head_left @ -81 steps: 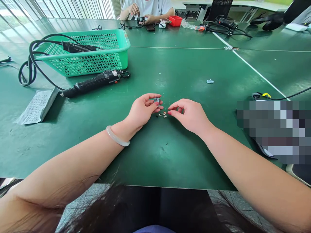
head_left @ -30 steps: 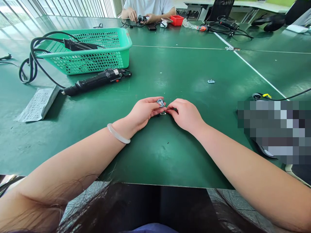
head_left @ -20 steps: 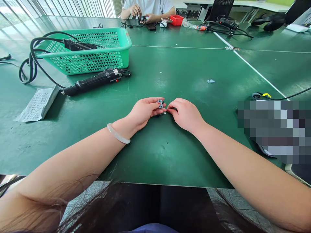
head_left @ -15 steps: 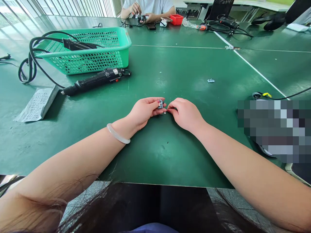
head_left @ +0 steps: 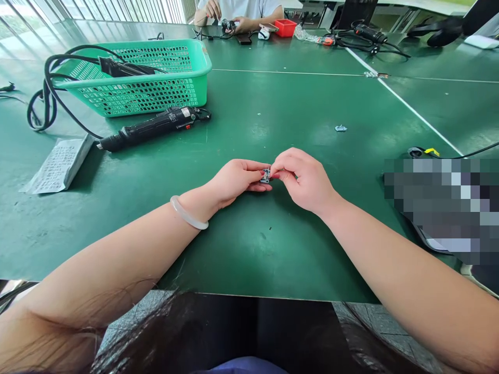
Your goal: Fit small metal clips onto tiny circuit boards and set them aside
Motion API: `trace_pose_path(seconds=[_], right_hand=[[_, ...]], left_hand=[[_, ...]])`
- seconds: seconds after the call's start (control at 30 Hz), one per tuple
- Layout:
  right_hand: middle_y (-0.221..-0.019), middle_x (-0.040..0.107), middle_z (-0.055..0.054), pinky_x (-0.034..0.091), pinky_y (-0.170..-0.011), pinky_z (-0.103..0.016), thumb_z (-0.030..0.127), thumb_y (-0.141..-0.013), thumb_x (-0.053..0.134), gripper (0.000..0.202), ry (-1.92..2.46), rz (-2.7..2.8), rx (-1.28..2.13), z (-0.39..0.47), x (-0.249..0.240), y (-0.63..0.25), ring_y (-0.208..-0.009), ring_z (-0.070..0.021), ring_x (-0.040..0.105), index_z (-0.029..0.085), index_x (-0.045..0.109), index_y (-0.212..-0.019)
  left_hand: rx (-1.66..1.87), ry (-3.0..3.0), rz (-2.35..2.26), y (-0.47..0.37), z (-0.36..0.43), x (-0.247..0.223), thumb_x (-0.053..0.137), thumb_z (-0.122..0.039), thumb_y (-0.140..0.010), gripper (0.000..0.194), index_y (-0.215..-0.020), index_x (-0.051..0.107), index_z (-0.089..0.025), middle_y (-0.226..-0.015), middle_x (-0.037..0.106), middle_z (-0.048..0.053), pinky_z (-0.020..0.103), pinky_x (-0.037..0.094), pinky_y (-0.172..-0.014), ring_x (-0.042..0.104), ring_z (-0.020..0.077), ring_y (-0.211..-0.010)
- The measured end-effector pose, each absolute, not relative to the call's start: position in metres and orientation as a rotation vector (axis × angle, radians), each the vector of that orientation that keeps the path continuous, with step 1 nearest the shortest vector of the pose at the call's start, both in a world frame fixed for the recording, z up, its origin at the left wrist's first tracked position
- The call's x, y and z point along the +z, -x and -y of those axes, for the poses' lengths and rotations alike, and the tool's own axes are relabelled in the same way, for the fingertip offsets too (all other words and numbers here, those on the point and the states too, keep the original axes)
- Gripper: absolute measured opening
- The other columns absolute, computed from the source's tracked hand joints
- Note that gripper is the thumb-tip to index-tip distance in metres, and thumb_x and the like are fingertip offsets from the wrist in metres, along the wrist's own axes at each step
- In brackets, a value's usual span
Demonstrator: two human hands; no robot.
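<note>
My left hand (head_left: 237, 179), with a pale bangle (head_left: 189, 213) on its wrist, grips a small grey part with dark details (head_left: 265, 175) between thumb and fingers, just above the green table. My right hand (head_left: 304, 179) is closed in a pinch at the right edge of that part. Whatever its fingertips hold is too small or hidden to tell. Farther off to the right, a small light-blue piece (head_left: 340, 128) lies on the table.
A green basket (head_left: 132, 80) with cables stands at the back left, a black electric screwdriver (head_left: 156, 127) before it. Left of that lies a plastic packet (head_left: 58, 163). A blurred dark object (head_left: 440, 208) is at right. Across the table sits a person (head_left: 241, 15) near a red box (head_left: 285, 27).
My right hand has risen slightly and its fingertips have come to the grey part. My left hand has shifted a little right with the part. A thin pale piece below it no longer shows.
</note>
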State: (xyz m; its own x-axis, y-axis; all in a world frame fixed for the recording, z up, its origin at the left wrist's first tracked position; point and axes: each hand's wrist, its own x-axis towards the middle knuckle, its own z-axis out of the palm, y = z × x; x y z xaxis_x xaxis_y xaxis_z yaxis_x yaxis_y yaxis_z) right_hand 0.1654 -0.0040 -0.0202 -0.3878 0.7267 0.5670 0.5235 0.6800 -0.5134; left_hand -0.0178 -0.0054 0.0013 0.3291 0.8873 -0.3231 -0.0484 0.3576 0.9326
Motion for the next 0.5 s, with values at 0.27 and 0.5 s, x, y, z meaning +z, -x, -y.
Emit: trace_pose_path(seconds=[0.27,0.5], right_hand=[[-0.087,0.061,-0.003,0.054,-0.074,-0.034,0.014,-0.091,0.051,0.026,0.875,2.205,0.329,0.0018,-0.0232,-0.1675,-0.079,-0.0165,0.060,0.025,0.071,-0.079],[-0.087,0.063,-0.003,0.052,-0.072,-0.034,0.016,-0.092,0.054,0.025,0.930,2.230,0.213,0.0021,-0.0227,-0.1690,-0.079,-0.0175,0.060,0.026,0.075,-0.081]], left_hand=[[0.661,-1.143,-1.025,0.0212,0.0042,0.0021,0.069,-0.008,-0.078,0.012,-0.079,0.080,-0.013,-0.087,0.078,0.008,0.030,0.060,-0.085,0.071,0.0117,-0.070],[0.657,-1.160,-1.038,0.0207,0.0046,0.0027,0.066,-0.008,-0.081,0.015,-0.079,0.080,-0.013,-0.084,0.077,0.006,0.026,0.060,-0.078,0.071,0.0106,-0.069]])
